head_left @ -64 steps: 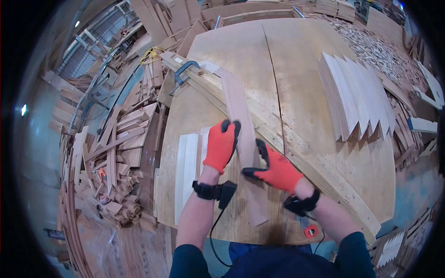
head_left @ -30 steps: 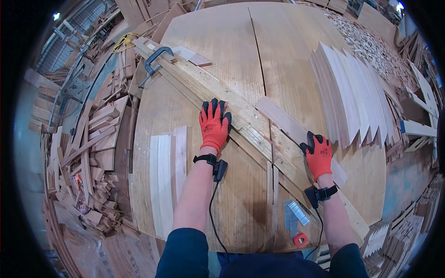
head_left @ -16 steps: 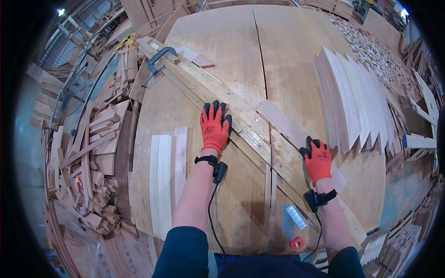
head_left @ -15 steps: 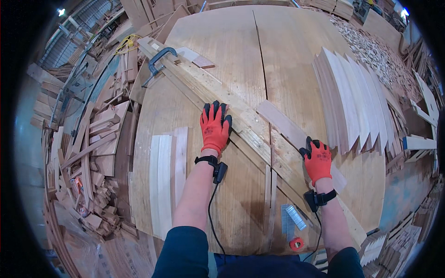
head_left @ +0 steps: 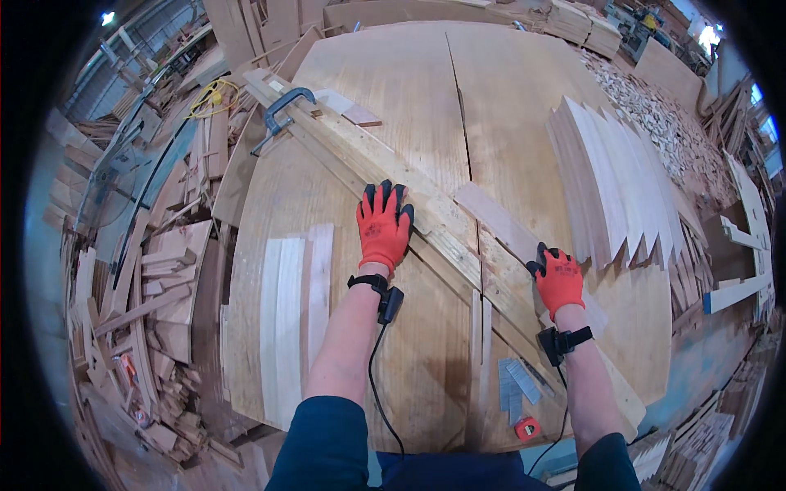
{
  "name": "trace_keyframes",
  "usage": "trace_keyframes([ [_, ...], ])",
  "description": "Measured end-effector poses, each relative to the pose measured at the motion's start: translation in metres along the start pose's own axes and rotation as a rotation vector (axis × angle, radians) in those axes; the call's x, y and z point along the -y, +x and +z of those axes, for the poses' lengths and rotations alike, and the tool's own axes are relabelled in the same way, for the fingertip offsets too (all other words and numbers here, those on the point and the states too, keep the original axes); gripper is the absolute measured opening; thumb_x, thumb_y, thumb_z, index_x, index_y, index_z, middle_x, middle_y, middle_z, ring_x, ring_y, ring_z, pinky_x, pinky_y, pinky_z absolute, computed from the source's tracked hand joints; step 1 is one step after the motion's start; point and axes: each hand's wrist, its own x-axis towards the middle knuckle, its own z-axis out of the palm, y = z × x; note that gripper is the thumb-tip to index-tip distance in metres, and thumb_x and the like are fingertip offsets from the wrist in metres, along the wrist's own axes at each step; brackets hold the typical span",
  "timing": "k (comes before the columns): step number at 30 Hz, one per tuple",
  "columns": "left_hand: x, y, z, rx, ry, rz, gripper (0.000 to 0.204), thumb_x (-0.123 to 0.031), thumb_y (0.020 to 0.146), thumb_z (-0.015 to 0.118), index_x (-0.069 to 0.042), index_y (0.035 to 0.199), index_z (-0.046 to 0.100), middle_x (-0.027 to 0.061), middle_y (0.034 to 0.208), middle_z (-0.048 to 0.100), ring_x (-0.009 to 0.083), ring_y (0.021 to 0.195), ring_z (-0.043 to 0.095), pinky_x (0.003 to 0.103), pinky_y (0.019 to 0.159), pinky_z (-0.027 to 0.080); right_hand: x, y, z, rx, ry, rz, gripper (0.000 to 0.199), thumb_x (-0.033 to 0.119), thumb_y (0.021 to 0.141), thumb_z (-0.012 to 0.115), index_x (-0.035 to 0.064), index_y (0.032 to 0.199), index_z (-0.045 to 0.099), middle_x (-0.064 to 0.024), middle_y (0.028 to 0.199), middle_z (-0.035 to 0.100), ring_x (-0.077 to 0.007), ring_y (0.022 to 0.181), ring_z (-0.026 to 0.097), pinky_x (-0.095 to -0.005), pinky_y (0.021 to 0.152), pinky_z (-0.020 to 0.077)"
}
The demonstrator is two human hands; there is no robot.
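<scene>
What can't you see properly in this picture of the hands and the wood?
- Head view: the plank part under the right hand is covered by the glove.
- The long batten under the left hand is hidden by the palm.
- The small red thing near the table edge is too small to identify.
- The scrap pile smears toward the rim.

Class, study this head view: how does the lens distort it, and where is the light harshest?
Head view: fisheye bends the long wooden rail and table edge toward a black rim; bright blown-out windows at top right; soft, even light on both gloved hands, left hand, right hand; centre sharp.
</scene>
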Motion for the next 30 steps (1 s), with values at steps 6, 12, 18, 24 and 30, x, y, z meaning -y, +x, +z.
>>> trace_keyframes([
  [6, 0.017, 0.09, 0.04, -0.034, -0.016, -0.003, 0.052, -0.035, 0.095, 0.055, -0.02, 0.144, 0.051, 0.0108, 0.155, 0.04, 0.0409, 0.145, 0.028, 0.056, 0.119, 0.019, 0.011, 0.107, -0.01, 0.054, -0.012, 0.029, 0.053, 0.032, 0.086, 0.073, 0.0148, 0.135, 0.061, -0.0127, 0.135, 0.059, -0.0328, 0.126, 0.053, -0.0463, 0.105, 0.0438],
  [12, 0.036, 0.167, 0.07, -0.022, 0.003, -0.027, 0.051, -0.031, 0.096, 0.053, -0.016, 0.145, 0.05, 0.012, 0.156, 0.039, 0.0414, 0.146, 0.027, 0.054, 0.119, 0.018, 0.027, 0.201, -0.012, 0.06, -0.041, 0.024, 0.054, 0.031, 0.085, 0.074, 0.0167, 0.136, 0.061, -0.0132, 0.138, 0.057, -0.0327, 0.126, 0.054, -0.0436, 0.103, 0.0468],
  [18, 0.041, 0.231, 0.097, -0.035, 0.038, 0.002, 0.048, -0.028, 0.096, 0.053, -0.012, 0.142, 0.052, 0.017, 0.153, 0.043, 0.0429, 0.144, 0.031, 0.054, 0.119, 0.021, 0.028, 0.269, -0.016, -0.013, -0.064, -0.038, 0.049, 0.034, 0.087, 0.071, 0.0167, 0.131, 0.063, -0.0126, 0.124, 0.064, -0.0336, 0.112, 0.062, -0.0453, 0.094, 0.0519],
  [24, 0.038, 0.259, 0.106, -0.031, 0.002, -0.043, 0.051, -0.026, 0.096, 0.054, -0.012, 0.144, 0.05, 0.0159, 0.156, 0.039, 0.0407, 0.147, 0.026, 0.056, 0.12, 0.017, 0.036, 0.299, -0.037, -0.012, -0.106, -0.075, 0.041, 0.037, 0.091, 0.066, 0.0159, 0.126, 0.062, -0.0152, 0.121, 0.064, -0.0344, 0.11, 0.063, -0.0458, 0.09, 0.0523],
  [30, 0.041, 0.259, 0.105, -0.035, -0.001, -0.005, 0.052, -0.026, 0.097, 0.053, -0.012, 0.147, 0.047, 0.0147, 0.157, 0.038, 0.0404, 0.148, 0.025, 0.055, 0.121, 0.016, 0.041, 0.292, -0.04, 0.016, -0.032, -0.008, 0.043, 0.037, 0.091, 0.067, 0.0173, 0.129, 0.061, -0.0162, 0.122, 0.063, -0.0358, 0.112, 0.061, -0.0477, 0.09, 0.0513],
])
